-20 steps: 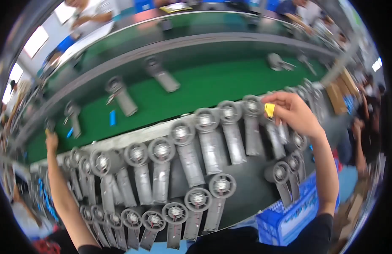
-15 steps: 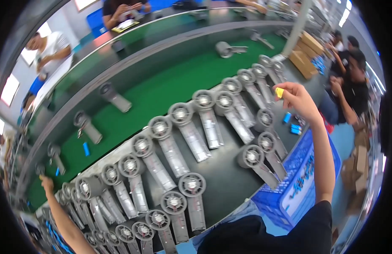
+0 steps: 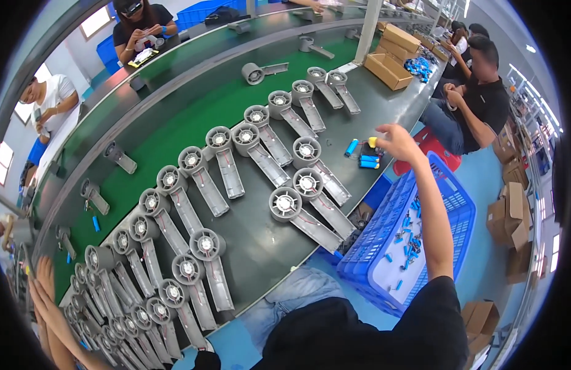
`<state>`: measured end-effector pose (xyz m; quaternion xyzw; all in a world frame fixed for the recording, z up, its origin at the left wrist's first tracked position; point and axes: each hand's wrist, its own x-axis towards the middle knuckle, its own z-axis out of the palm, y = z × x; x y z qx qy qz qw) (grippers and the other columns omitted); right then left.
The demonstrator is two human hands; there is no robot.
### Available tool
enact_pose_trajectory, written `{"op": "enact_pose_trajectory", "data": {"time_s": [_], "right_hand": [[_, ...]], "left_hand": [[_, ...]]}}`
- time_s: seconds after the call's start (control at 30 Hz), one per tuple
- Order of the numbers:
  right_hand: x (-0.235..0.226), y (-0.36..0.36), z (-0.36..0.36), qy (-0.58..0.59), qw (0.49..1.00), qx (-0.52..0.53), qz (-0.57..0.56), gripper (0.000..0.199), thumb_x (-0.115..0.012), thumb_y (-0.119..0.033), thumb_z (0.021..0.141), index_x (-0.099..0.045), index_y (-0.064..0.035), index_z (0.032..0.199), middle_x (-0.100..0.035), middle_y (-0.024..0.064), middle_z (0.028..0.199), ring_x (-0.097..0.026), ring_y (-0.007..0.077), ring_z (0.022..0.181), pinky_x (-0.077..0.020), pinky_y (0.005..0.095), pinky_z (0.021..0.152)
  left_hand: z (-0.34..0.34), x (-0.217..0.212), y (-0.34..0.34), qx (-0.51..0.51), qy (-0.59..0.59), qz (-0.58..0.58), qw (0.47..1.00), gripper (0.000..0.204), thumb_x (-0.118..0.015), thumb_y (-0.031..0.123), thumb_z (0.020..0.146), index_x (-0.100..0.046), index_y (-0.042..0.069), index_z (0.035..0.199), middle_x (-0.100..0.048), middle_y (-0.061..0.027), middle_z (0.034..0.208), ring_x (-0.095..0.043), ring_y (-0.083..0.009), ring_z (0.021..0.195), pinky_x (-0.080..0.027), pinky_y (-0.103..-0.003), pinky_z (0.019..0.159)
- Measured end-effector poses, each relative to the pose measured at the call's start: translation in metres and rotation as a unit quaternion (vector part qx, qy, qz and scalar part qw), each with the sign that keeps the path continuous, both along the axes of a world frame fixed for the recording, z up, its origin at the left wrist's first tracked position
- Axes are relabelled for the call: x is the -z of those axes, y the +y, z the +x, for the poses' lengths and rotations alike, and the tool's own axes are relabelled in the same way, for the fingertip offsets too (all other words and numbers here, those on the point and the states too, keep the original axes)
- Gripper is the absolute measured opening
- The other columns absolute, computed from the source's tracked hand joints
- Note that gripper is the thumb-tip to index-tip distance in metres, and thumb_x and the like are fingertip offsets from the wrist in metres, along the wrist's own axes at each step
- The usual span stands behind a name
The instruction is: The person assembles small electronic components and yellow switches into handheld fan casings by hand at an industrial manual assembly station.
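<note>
My right hand (image 3: 397,145) hovers over the table's right side, fingers bent and apart, with a small yellow cover on one fingertip. Just under it lie blue cylindrical batteries (image 3: 369,161) with dark parts between them. Far to the left, my left hand (image 3: 43,299) has its fingers stretched out beside the rows of grey fan housings. A second hand (image 3: 45,271) overlaps it there; whose it is I cannot tell. The grey housings (image 3: 285,203) each have a round fan ring and a long open handle with thin red wires inside.
A green conveyor belt (image 3: 174,132) carries scattered housings behind the rows. A blue crate (image 3: 359,271) with loose batteries stands by the table's right front edge. Open cardboard boxes (image 3: 387,71) sit at the far right. A person in black (image 3: 483,105) sits nearby; others work across the belt.
The view has shifted, so the housings appear farther left. My right hand has come over the blue batteries. My left hand, at the belt before, is now near the left rim with another hand there.
</note>
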<state>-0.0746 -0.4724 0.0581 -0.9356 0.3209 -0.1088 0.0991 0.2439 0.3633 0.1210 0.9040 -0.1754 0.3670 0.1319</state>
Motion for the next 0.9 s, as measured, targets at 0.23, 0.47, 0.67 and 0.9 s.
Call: {"op": "enact_pose_trajectory", "data": {"time_s": [0.23,0.47,0.67,0.9], "right_hand": [[0.000,0.005,0.013,-0.142,0.985,-0.087,0.050,0.030,-0.064,-0.017,0.083,-0.068,0.0022,0.105,-0.070,0.0129,0.096,-0.067,0.0244,0.090,-0.0527,0.0354,0.079],[-0.050,0.100,0.009,-0.334,0.881,-0.115,0.314,0.020,-0.046,-0.009,0.097,-0.058,0.0013,0.110,-0.067,0.0065,0.094,-0.064,0.0130,0.078,-0.0511,0.0244,0.070],[-0.065,0.180,-0.013,-0.329,0.866,-0.242,0.289,0.022,-0.051,0.003,0.091,-0.056,0.0016,0.113,-0.063,0.0085,0.098,-0.064,0.0132,0.085,-0.0517,0.0251,0.074],[-0.055,0.264,0.002,-0.175,0.821,-0.428,0.335,0.027,-0.082,-0.009,0.070,-0.067,-0.0001,0.090,-0.066,0.0067,0.083,-0.062,0.0137,0.070,-0.0502,0.0253,0.064]], "left_hand": [[-0.236,-0.018,-0.244,0.145,0.161,0.016,0.976,0.038,-0.042,0.015,0.102,-0.051,-0.010,0.129,-0.056,-0.0252,0.128,-0.047,-0.0408,0.124,-0.031,-0.049,0.108],[-0.288,0.062,-0.374,0.179,0.284,-0.027,0.942,0.044,-0.056,0.006,0.093,-0.043,-0.007,0.132,-0.045,-0.0238,0.098,-0.054,-0.0392,0.075,-0.044,-0.046,0.062],[-0.298,0.083,-0.394,0.102,0.385,-0.078,0.914,0.047,-0.059,0.020,0.095,-0.044,-0.005,0.132,-0.047,-0.0238,0.102,-0.059,-0.0407,0.085,-0.051,-0.046,0.072],[-0.282,0.032,-0.356,0.315,0.231,-0.196,0.899,0.048,-0.077,0.002,0.074,-0.061,-0.004,0.119,-0.057,-0.0210,0.116,-0.061,-0.0318,0.098,-0.050,-0.036,0.083]]}}
